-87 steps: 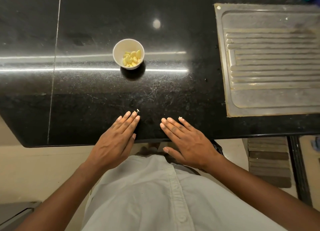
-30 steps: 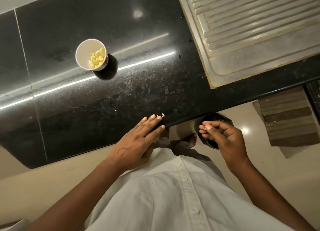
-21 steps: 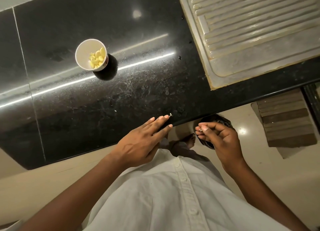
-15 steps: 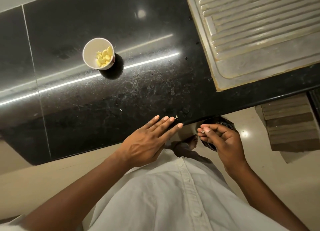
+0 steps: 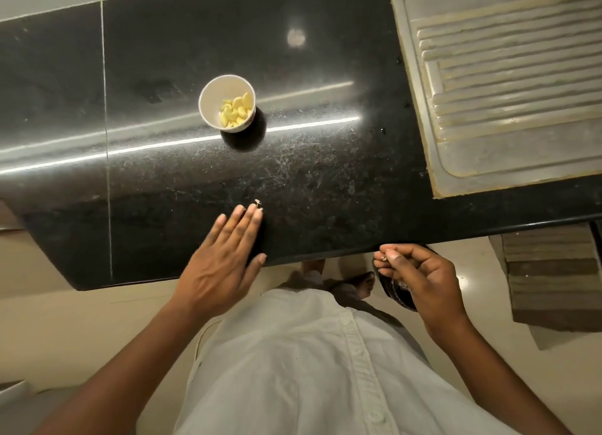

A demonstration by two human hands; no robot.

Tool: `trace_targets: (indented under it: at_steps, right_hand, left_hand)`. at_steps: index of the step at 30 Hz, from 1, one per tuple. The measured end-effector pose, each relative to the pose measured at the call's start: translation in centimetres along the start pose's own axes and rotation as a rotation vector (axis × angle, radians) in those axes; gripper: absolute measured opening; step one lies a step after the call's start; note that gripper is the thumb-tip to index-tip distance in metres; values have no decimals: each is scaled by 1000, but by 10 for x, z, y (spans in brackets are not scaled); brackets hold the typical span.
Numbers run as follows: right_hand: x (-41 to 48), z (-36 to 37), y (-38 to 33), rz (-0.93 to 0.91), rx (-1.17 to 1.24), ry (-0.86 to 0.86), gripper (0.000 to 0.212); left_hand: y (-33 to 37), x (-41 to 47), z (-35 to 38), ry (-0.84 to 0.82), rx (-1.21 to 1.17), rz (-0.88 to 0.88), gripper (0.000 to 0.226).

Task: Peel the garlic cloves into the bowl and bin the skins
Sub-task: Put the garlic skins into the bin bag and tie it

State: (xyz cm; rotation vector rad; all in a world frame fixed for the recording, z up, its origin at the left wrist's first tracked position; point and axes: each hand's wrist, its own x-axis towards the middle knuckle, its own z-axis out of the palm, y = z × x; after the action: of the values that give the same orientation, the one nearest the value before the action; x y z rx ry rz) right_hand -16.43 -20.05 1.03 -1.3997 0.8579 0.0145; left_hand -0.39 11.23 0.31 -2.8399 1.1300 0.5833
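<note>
Skin-binning step: well nearer than the bowl (image 5: pixel 208 108) of peeled cloves (image 5: pixel 236 112), the right hand (image 5: pixel 420 278) pinches a skin scrap (image 5: pixel 384 258) above the bin (image 5: pixel 395 293), needing only release, while the left hand (image 5: pixel 221 265) lies flat-fingered on the desk (image 5: pixel 325 180).

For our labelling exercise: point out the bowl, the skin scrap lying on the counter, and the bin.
bowl (image 5: pixel 208 104), head view, bare inner wall.
skin scrap (image 5: pixel 258 202), head view, its middle.
bin (image 5: pixel 394 292), head view, visible dark rim.

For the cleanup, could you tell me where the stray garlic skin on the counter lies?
Head view, centre: the garlic skin lies on the counter just beyond the fingertips of the left hand.
</note>
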Motion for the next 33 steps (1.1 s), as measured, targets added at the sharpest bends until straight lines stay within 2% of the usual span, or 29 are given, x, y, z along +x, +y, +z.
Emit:
trace_targets:
  at_steps: [8,23,33]
  right_hand:
    - [4,15,-5,-14,-21,-67,16]
    - [-4,3,1,-42,25,-6,17]
    - [-25,-38,16,-8,164,231,18]
  left_hand:
    - [-11,-2,-3,35,-213,-50,71]
    - [-5,3,-19,81,-560,-124,71]
    - [143,90,-53,96,-348,471,50]
